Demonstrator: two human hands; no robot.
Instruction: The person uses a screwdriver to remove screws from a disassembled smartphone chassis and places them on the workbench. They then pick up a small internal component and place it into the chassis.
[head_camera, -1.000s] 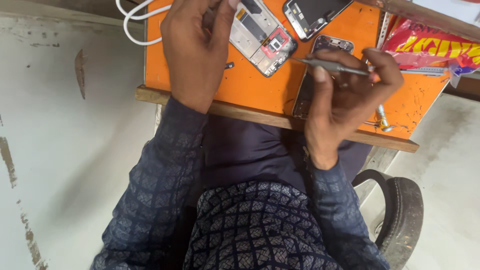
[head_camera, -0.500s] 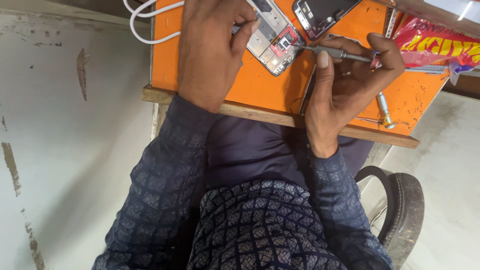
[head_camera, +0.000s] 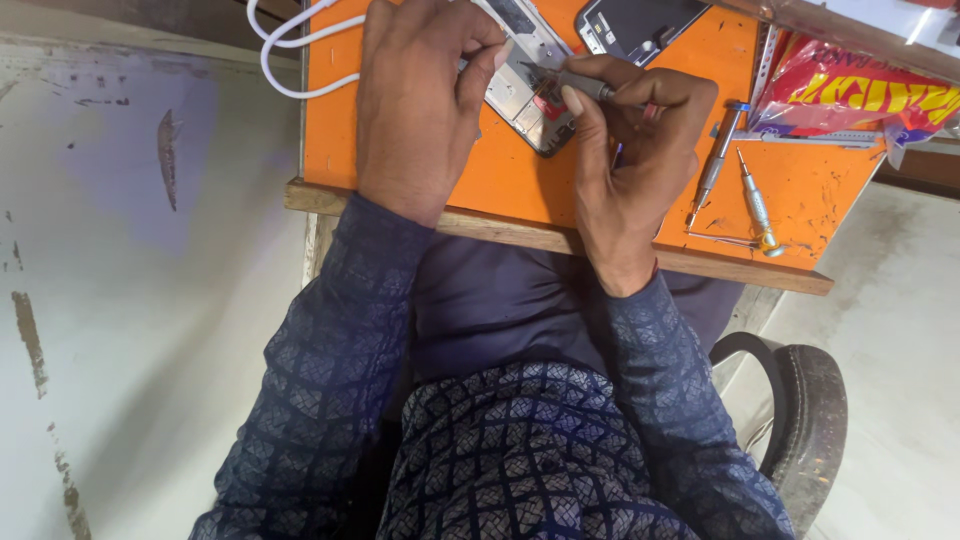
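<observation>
An opened phone (head_camera: 530, 85) lies with its insides up on an orange work mat (head_camera: 500, 175). My left hand (head_camera: 415, 105) rests over its left side and pins it down. My right hand (head_camera: 630, 150) is shut on a thin metal tool (head_camera: 580, 85), held like a pen. The tool's tip touches the phone's inner frame near its lower end. The phone's left part is hidden under my left hand.
A second phone (head_camera: 640, 25) lies at the top of the mat. Two small screwdrivers (head_camera: 735, 175) and a thin metal pick lie on the right. A white cable (head_camera: 295, 45) loops at the left. A red and yellow snack packet (head_camera: 860, 95) sits at right.
The view has shifted, so the mat sits lower in the frame. My right hand has moved left with the tool, from above the loose tools to the opened phone, tip now on it.
</observation>
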